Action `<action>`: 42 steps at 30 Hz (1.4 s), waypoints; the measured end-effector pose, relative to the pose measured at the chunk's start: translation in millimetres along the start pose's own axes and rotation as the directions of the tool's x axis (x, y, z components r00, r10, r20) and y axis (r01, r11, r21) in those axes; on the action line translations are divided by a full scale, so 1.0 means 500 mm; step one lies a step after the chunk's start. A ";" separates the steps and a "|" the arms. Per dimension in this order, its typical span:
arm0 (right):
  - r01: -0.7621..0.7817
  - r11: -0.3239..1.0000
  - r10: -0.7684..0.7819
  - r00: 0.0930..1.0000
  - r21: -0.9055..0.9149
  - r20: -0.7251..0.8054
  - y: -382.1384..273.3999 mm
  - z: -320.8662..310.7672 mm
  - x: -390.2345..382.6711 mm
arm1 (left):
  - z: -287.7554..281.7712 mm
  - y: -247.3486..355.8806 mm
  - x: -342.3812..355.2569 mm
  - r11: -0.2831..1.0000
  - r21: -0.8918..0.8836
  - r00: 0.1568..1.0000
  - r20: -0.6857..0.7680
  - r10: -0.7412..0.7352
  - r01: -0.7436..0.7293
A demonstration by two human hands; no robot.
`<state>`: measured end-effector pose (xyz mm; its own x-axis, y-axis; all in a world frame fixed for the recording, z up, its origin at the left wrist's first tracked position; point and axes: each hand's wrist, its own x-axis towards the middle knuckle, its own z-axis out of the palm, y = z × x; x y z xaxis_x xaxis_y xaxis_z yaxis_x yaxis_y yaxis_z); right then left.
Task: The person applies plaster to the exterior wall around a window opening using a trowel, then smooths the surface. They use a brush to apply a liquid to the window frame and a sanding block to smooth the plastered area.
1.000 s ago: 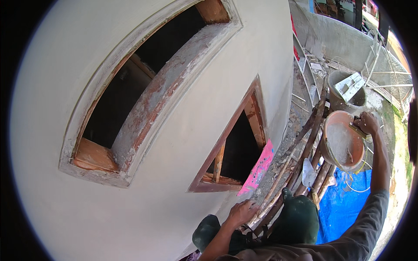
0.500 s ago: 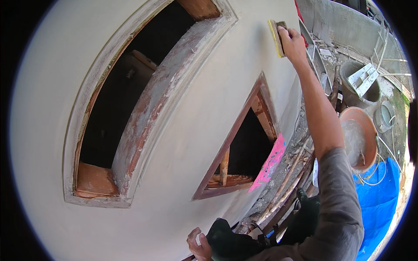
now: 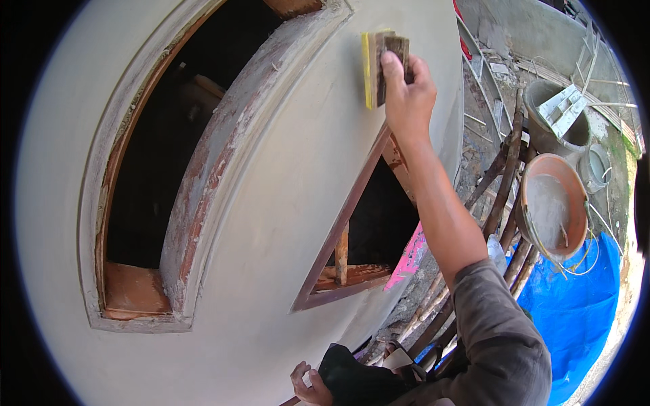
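My right hand point(image 3: 411, 95) is closed round the handle of a sponge float point(image 3: 376, 71), a brown block with a yellow foam edge. Its foam side faces the pale plastered wall point(image 3: 284, 183); whether it touches I cannot tell. Below the hand is a diamond-shaped window opening point(image 3: 379, 230) with a reddish-brown frame. Left of it, a tall recessed opening point(image 3: 203, 162) has rough, chalky edges. Low by the wall, my left hand point(image 3: 311, 384) is open, its fingers loosely bent and apart, with nothing seen in it.
At the right stand an orange bucket point(image 3: 552, 203) of grey mix, a grey tub point(image 3: 562, 122) with a white tray across it, and a small pail point(image 3: 594, 168). A blue tarp point(image 3: 575, 311) covers ground there. Wooden poles point(image 3: 504, 183) and a ladder point(image 3: 484, 74) lie along the wall.
My right hand has moved left and slightly down along the wall with the sponge float. My left hand stays near the same place. The view has shifted slightly.
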<state>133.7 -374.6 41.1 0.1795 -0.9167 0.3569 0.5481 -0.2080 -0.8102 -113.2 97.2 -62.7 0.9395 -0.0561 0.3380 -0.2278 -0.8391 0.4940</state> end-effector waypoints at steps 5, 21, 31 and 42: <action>0.004 0.990 -0.013 0.998 -0.141 -0.063 0.008 0.040 0.052 | -0.001 -0.034 0.001 0.998 -0.049 0.999 -0.023 -0.048 0.047; -0.033 0.990 0.053 0.989 -0.140 0.139 0.001 -0.006 -0.302 | 0.034 -0.082 0.030 0.975 -0.215 0.997 0.067 -0.037 0.050; 0.002 0.985 -0.018 0.996 0.175 0.090 -0.113 0.034 -0.363 | 0.034 -0.117 0.057 0.975 -0.222 0.992 0.112 0.051 -0.025; 0.354 0.927 -0.312 0.558 0.119 0.769 -0.185 -0.064 -0.714 | 0.043 -0.162 0.052 0.969 -0.240 0.989 0.120 0.081 -0.051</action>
<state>-7.3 -39.0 -26.4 0.5573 -0.1842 0.8096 0.6695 -0.4771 -0.5693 -64.8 152.2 -111.5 0.9417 -0.1887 0.2787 -0.3300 -0.6804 0.6543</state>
